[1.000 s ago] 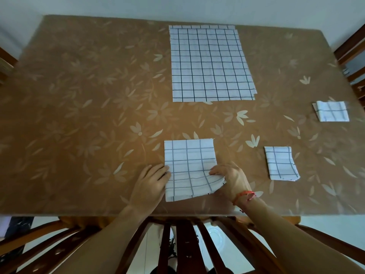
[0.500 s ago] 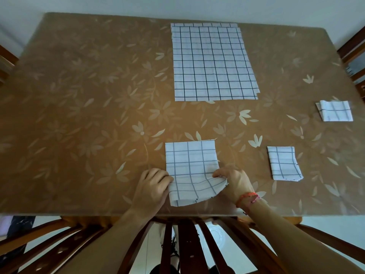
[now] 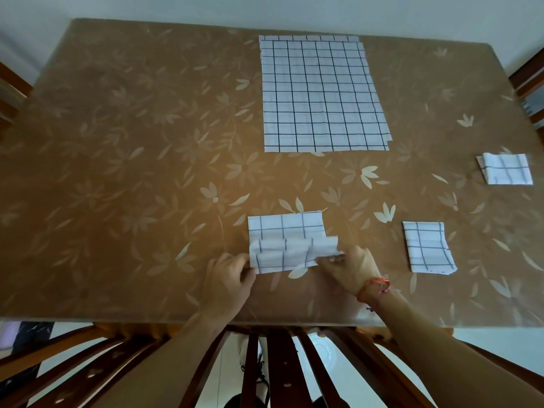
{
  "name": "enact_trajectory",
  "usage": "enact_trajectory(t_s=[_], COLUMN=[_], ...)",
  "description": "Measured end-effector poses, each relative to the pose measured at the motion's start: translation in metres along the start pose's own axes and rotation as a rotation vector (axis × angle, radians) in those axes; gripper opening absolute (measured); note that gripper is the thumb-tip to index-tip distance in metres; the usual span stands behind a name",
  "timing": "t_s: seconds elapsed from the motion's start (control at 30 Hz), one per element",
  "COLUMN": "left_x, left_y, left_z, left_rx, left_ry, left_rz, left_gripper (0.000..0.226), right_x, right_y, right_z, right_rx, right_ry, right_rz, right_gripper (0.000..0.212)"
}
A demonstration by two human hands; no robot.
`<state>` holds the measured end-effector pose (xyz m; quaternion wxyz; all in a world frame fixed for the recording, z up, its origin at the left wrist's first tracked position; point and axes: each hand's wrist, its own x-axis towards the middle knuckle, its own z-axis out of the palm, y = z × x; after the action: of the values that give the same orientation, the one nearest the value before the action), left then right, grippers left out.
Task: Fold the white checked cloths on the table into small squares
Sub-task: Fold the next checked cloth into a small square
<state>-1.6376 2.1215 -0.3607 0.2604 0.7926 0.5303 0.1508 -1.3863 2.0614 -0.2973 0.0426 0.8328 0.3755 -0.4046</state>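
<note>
The half-folded checked cloth [image 3: 285, 244] lay near the front edge of the worktop [image 3: 117, 172], straight ahead of the person, its long axis running left to right. Both hands were at its near edge: the left hand [image 3: 228, 278] pinched the near-left corner, and the right hand [image 3: 351, 267] gripped the near-right corner, its fingers [image 3: 326, 262] closed on the raised flap. The free far edge lay directly away from the fingers, so the fold would likely travel forward. Each hand was equally close.

Soft daylight; wide-angle bowing; slight motion blur
</note>
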Motion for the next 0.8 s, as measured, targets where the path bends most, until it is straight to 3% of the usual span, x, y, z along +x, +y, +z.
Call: enact_trajectory(t_s=[0.03, 0.1, 0.43, 0.8], left_x=[0.002, 0.007, 0.017, 0.032], left_y=[0.001, 0.002, 0.0, -0.003], left_z=[0.001, 0.003, 0.003, 0.005], left_rx=[-0.029, -0.075, -0.019, 0.055], left_ry=[0.004, 0.015, -0.046, -0.068], left_rz=[-0.054, -0.117, -0.081, -0.015], left_gripper=[0.009, 0.007, 0.061, 0.055], right_x=[0.008, 0.013, 0.036, 0.054], right_y=[-0.004, -0.021, -0.032, -0.039], right_z=[0.001, 0.0, -0.001, -0.009], right_rx=[0.191, 0.161, 0.188, 0.13], right_ry=[0.135, 0.265, 0.233, 0.18], right_rz=[-0.036, -0.175, -0.192, -0.154], right_gripper=[0.036, 0.033, 0.025, 0.015])
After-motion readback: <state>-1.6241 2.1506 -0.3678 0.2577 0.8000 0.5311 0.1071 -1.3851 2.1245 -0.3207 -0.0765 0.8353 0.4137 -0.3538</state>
